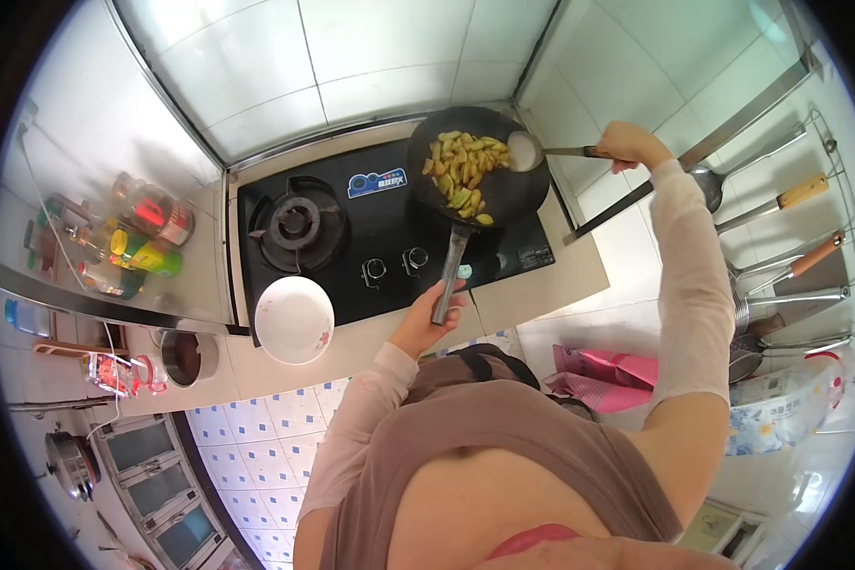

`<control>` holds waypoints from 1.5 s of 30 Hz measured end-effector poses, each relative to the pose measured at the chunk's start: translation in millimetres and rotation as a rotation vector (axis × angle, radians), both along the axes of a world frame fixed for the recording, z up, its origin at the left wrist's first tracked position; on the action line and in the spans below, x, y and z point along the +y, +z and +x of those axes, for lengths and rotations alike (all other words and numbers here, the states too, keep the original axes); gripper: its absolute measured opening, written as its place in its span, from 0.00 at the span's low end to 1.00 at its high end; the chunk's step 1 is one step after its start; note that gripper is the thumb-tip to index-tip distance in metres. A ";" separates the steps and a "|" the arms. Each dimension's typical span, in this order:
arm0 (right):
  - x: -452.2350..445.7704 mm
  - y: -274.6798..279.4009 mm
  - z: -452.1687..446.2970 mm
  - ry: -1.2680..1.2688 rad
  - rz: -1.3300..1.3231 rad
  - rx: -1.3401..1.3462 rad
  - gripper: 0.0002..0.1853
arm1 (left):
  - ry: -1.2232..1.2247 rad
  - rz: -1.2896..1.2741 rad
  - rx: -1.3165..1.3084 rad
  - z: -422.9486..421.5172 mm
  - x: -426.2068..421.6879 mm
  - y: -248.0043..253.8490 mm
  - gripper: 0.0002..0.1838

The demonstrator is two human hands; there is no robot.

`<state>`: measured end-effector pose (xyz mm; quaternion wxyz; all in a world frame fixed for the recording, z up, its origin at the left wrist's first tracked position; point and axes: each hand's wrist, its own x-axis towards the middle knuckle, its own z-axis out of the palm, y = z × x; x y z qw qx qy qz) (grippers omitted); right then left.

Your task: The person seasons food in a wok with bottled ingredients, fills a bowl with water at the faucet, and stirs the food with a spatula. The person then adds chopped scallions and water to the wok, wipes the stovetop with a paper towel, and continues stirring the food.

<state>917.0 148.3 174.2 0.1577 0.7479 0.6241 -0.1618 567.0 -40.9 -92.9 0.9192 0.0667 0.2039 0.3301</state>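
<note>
My left hand (pixel 424 321) is closed round the dark handle of a black wok (pixel 527 197), which stands over the right side of the stove. Cooked yellow-green vegetable pieces (pixel 465 169) lie in the wok, mostly toward its left side. My right hand (pixel 634 144), up and to the right of the wok, grips the handle of a ladle (pixel 525 151). The ladle's round bowl rests inside the wok at the right edge of the pieces. A white bowl (pixel 294 321) with a small floral pattern sits at the stove's front left edge.
A black gas stove (pixel 380 233) has an uncovered burner (pixel 294 220) on the left. Bottles (pixel 145 253) stand behind a glass panel at left, near a metal pot (pixel 188 357). Ladles and strainers hang on a wire rack (pixel 831 145) at right, above a pink bag (pixel 603 375).
</note>
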 end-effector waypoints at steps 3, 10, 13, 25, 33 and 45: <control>30.3 -34.6 -5.7 -0.147 -0.039 0.313 0.14 | -0.001 -0.067 -0.088 1.3 6.0 -4.0 0.20; 36.9 -40.7 -38.3 0.068 0.044 0.472 0.14 | 0.051 -0.044 0.153 6.9 4.8 8.7 0.17; 27.7 -50.2 -45.0 0.349 0.224 0.391 0.20 | 0.048 -0.035 0.213 8.3 5.5 10.7 0.16; -116.7 16.6 -49.8 0.730 0.459 0.008 0.18 | 0.079 -0.029 0.254 8.0 3.5 15.7 0.15; -159.0 8.6 -70.7 0.598 0.363 -0.039 0.11 | 0.078 -0.023 0.244 8.9 3.3 13.3 0.15; -135.8 10.2 -105.9 0.600 0.454 0.003 0.10 | 0.091 -0.010 0.269 9.0 0.9 13.1 0.15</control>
